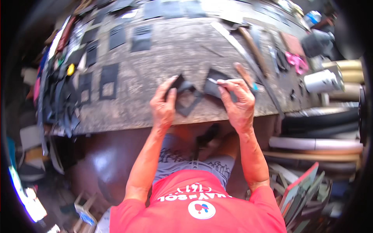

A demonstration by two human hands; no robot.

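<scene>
My left hand (pixel 162 106) pinches a black leather-like piece (pixel 179 83) with a square cut-out between thumb and fingers, at the table's front edge. Just right of it, a second black piece (pixel 211 90) lies tilted under my right hand (pixel 240 101). The fingers of that hand are closed on a small, pale, shiny thing (pixel 212 80), too small and blurred to name; its tip meets the second piece. Beside the right hand lies a brown stick-like thing (pixel 243 73), partly hidden by the fingers.
Black pieces with square windows (pixel 108 81) lie on the worn wooden table (pixel 167 66) at left, near black strips (pixel 64 101). A long metal ruler (pixel 244 50), a wooden rod (pixel 254 52) and pink material (pixel 296 63) lie right. Rolls (pixel 314 143) are stacked beyond the right side.
</scene>
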